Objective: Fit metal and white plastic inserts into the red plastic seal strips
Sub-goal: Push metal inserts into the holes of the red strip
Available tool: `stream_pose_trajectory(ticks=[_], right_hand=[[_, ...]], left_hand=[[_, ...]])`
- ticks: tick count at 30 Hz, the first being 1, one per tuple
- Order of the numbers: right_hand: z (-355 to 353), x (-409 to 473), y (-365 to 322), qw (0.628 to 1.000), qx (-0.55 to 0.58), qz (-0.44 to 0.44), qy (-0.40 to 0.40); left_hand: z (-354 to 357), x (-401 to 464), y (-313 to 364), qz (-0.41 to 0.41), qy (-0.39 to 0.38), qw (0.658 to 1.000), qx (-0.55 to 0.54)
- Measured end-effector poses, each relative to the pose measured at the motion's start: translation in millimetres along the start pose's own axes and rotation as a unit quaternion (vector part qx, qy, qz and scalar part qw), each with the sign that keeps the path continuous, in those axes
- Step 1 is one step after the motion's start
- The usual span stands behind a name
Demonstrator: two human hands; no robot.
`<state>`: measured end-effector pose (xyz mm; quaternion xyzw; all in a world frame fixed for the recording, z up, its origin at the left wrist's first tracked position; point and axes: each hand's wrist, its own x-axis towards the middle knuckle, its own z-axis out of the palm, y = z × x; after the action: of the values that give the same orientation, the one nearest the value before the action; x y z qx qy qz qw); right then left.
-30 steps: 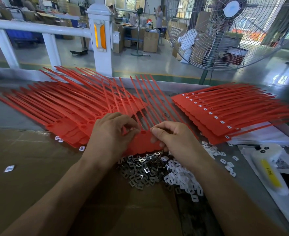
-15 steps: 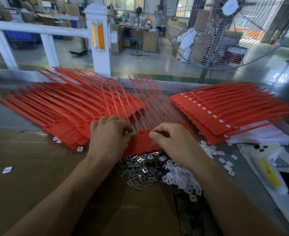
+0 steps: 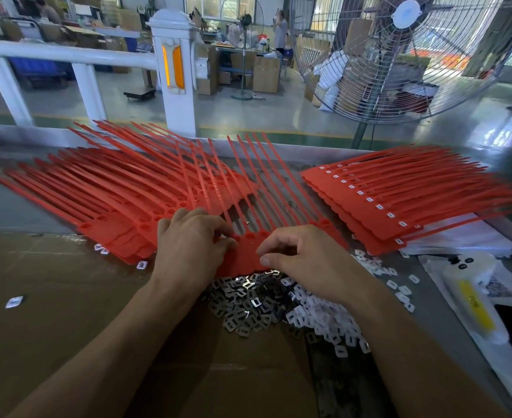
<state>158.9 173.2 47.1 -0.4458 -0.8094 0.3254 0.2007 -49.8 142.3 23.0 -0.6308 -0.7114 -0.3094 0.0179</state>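
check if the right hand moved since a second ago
Yes. The right hand has drawn back slightly toward the person, fingertips lower on the red seal strip, nearer the metal inserts.

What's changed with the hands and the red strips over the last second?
Very little. The right hand has drawn its fingertips slightly back from the head of the red seal strips; the left hand still pinches them. The metal inserts, the white plastic inserts and both side stacks stayed put.

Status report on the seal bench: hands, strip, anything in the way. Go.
Left hand pinches the red strip sheet at its sockets. Right hand curled beside it, contents unseen. Metal inserts and white inserts piled just below. Nothing blocking.
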Motion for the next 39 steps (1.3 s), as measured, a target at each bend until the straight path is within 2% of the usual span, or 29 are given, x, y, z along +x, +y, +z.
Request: stream_pose_trajectory(ticks=[3,7,17,22,27,31,35,39], right_hand=[[-4,-1,-1,0.998,-0.019,-0.019,-0.056],[-5,-3,-1,0.993,-0.07,-0.041,-0.085],[3,-1,0,0.991,-0.097,-0.057,-0.072],[2,-2,-1,0.992,-0.087,-0.054,-0.07],[0,-3,-2,0.995,-0.059,-0.044,-0.067],[0,-4,-1,0.999,-0.01,-0.034,-0.03],[0,-1,-1,0.996,0.078,-0.009,0.04],[0,1,1,0.987,0.149,0.021,0.054]], left_hand=[[-2,0,-3,-0.002,0.002,1.0,-0.009],[-5,-2,-5,0.013,-0.008,1.0,-0.015],[-8,-3,-1,0.037,-0.047,0.998,0.012],[-10,-3,-1,0.044,-0.032,0.998,-0.009],[-8,-2,-2,0.039,0.012,0.998,-0.04],[-7,-3,0,0.068,0.027,0.994,-0.077],[-6,-6,6,0.111,0.021,0.985,-0.131],[-5,-8,11,0.147,-0.003,0.975,-0.166]])
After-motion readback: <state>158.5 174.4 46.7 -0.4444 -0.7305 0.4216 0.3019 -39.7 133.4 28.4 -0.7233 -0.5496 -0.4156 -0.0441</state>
